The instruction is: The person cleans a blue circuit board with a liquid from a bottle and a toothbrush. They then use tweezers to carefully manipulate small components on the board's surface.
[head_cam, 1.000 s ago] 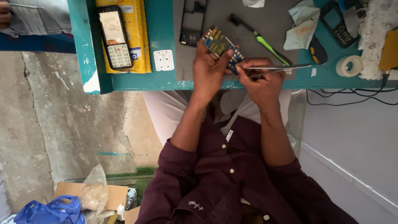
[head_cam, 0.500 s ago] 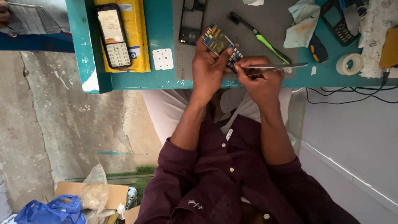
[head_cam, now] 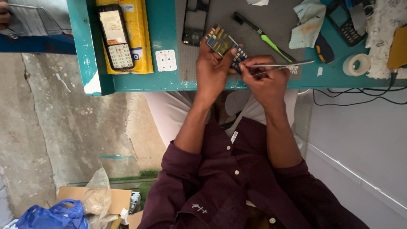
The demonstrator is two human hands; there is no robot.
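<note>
Steel tweezers (head_cam: 277, 67) clenched in right hand (head_cam: 265, 80), left hand (head_cam: 212, 70) grasping half-hidden circuit board (head_cam: 224, 44)

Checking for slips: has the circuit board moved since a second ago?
No. The circuit board sits at the same spot on the grey mat, left hand holding it, right hand gripping tweezers.

We have one view only, from the head camera, looking steeply down past our chest onto the near edge of the teal workbench (head_cam: 161, 82), close in.
</note>
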